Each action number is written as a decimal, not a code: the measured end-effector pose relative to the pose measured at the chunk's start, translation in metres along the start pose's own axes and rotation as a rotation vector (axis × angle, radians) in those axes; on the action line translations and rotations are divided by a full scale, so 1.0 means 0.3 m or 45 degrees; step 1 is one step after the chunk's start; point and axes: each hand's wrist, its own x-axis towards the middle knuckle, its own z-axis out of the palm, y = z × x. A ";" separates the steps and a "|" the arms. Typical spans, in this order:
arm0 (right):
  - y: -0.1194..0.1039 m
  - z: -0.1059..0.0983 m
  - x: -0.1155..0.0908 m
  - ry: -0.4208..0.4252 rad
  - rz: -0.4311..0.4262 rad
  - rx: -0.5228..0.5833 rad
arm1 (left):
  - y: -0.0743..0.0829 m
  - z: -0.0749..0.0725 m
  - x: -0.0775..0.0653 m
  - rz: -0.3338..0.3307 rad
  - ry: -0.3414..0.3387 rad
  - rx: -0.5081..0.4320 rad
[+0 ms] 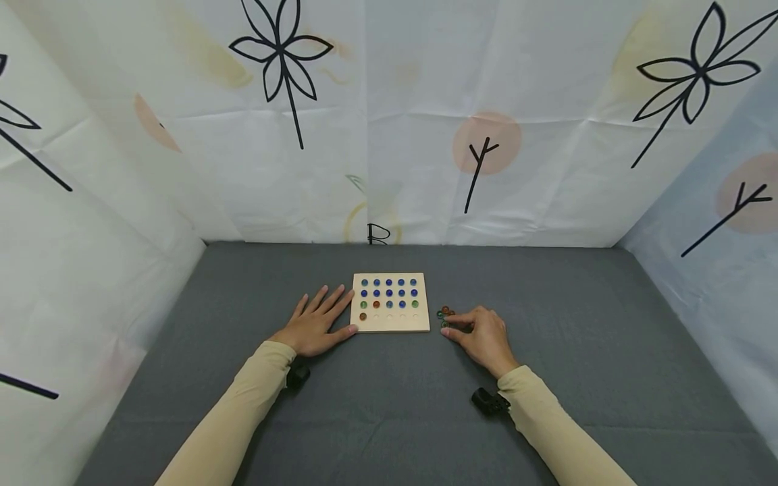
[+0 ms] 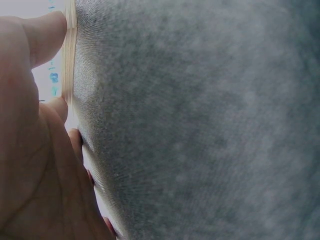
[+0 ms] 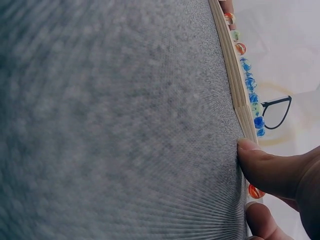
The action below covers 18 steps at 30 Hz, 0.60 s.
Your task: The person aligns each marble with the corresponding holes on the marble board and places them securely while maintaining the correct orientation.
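Observation:
A light wooden board (image 1: 394, 325) with rows of round hollows lies flat on the dark grey cloth. Blue, green and orange-brown glass marbles fill its three far rows; the near row has one orange-brown marble (image 1: 362, 316) at its left end, beside bare hollows. My left hand (image 1: 311, 332) lies with straight, spread fingers, thumb and index fingertips against the board's left edge. Right of the board, my right hand (image 1: 483, 336) pinches a green marble (image 1: 445, 325) between thumb and index finger. An orange swirled marble (image 3: 256, 192) shows past the thumb (image 3: 272, 170) in the right wrist view.
Several loose marbles (image 1: 446, 310), orange-brown and green, lie together just beyond the right fingertips. The grey cloth (image 1: 389, 398) covers the table. White fabric walls (image 1: 401, 182) with printed flowers stand behind and at both sides.

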 end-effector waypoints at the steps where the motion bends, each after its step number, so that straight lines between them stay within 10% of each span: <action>1: 0.000 0.000 -0.001 -0.001 0.002 0.003 | -0.001 0.001 0.001 -0.003 -0.004 0.001; 18: -0.042 -0.023 -0.008 0.017 0.005 0.068 | -0.036 0.040 0.020 -0.009 0.013 -0.034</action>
